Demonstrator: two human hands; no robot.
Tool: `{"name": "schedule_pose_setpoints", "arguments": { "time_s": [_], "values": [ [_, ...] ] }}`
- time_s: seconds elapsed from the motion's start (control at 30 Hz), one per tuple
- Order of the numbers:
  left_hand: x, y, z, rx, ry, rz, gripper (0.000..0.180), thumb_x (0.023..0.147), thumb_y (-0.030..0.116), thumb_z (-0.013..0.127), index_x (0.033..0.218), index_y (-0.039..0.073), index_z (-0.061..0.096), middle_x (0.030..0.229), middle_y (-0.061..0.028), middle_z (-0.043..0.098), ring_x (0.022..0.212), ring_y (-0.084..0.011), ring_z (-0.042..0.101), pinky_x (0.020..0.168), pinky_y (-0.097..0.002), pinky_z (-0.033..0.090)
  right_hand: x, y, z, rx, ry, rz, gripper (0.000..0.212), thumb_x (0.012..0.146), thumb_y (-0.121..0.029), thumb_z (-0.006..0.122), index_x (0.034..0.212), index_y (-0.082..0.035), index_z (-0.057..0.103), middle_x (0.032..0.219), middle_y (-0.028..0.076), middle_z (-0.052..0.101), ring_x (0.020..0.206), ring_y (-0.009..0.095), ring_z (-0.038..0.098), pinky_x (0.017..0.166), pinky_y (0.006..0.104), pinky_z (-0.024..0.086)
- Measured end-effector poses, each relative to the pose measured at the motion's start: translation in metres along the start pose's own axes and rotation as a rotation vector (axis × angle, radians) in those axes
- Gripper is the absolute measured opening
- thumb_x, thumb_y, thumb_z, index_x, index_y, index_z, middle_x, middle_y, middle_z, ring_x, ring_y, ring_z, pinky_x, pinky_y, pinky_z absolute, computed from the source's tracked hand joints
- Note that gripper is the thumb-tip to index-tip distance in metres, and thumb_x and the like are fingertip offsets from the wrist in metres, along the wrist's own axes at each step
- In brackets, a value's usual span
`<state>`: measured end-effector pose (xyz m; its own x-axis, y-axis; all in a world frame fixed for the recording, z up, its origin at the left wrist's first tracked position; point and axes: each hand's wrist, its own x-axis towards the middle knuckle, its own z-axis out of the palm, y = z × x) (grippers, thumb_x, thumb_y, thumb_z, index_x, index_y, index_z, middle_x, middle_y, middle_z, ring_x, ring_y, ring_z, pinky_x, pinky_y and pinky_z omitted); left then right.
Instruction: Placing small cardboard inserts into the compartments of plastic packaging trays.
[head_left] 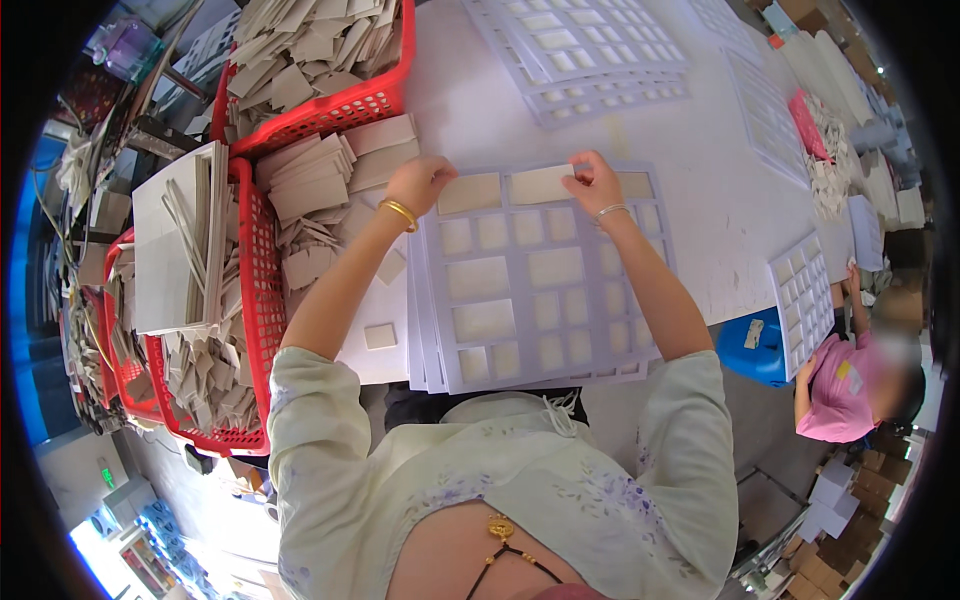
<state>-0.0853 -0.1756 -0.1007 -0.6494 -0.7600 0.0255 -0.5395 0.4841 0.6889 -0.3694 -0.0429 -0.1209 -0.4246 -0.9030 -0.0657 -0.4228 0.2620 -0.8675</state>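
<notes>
A pale lilac die-cut frame sheet (560, 290) with many rectangular windows lies on top of a stack of like sheets on the white table (690, 180). Beige cardboard pieces fill its windows. My right hand (592, 182) pinches a beige cardboard rectangle (540, 185) at the sheet's far edge, fingers closed on its right end. My left hand (420, 182) rests at the sheet's far left corner, beside another beige piece (470, 193), touching the loose cardboard there; whether it grips one is hidden. Both wrists wear bangles.
Red plastic baskets (262, 290) full of beige cardboard pieces stand at my left, another basket (340, 105) further away. Loose beige pieces (330, 190) lie piled between them. More lilac frame sheets (590, 60) lie across the table. A person in pink (850, 385) sits at right.
</notes>
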Motion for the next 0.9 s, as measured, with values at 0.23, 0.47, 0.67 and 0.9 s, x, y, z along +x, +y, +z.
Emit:
{"name": "schedule_pose_setpoints", "arguments": {
  "time_s": [0.23, 0.47, 0.67, 0.9],
  "values": [
    [0.010, -0.015, 0.007, 0.026, -0.086, -0.060, 0.011, 0.080, 0.013, 0.060, 0.085, 0.008, 0.069, 0.089, -0.0129, 0.067, 0.085, -0.0315, 0.062, 0.077, -0.0397, 0.049, -0.002, -0.009, 0.007, -0.057, -0.032, 0.047, 0.029, 0.076, -0.013, 0.069, 0.103, -0.008, 0.059, 0.078, 0.008, 0.066, 0.071, 0.016, 0.062, 0.067, 0.0303, 0.050],
    [0.011, -0.019, 0.007, 0.134, -0.086, 0.061, 0.010, 0.080, 0.013, 0.060, 0.084, 0.008, 0.068, 0.089, -0.0119, 0.066, 0.087, -0.0304, 0.062, 0.077, -0.0394, 0.049, -0.001, 0.003, 0.010, -0.249, 0.009, -0.177, 0.032, 0.075, -0.012, 0.070, 0.105, -0.007, 0.059, 0.101, 0.012, 0.059, 0.075, 0.021, 0.063, 0.073, 0.0345, 0.052],
    [-0.004, -0.002, 0.010, 0.245, 0.045, 0.109, 0.008, 0.081, 0.010, 0.059, 0.084, 0.012, 0.067, 0.093, -0.0064, 0.061, 0.083, -0.0271, 0.062, 0.073, -0.0387, 0.051, -0.009, -0.024, 0.024, -0.400, 0.030, -0.307, 0.032, 0.076, -0.006, 0.063, 0.108, -0.009, 0.060, 0.110, 0.011, 0.054, 0.090, 0.028, 0.058, 0.078, 0.0379, 0.050],
    [-0.017, -0.008, 0.015, 0.378, -0.035, 0.145, 0.022, 0.078, 0.006, 0.055, 0.092, 0.017, 0.067, 0.097, -0.0027, 0.062, 0.095, -0.0262, 0.059, 0.078, -0.0392, 0.050, -0.011, -0.055, 0.068, -0.714, -0.119, -0.576, 0.039, 0.071, -0.001, 0.062, 0.107, -0.016, 0.066, 0.116, 0.008, 0.054, 0.109, 0.027, 0.050, 0.085, 0.0393, 0.044]
  ]
}}
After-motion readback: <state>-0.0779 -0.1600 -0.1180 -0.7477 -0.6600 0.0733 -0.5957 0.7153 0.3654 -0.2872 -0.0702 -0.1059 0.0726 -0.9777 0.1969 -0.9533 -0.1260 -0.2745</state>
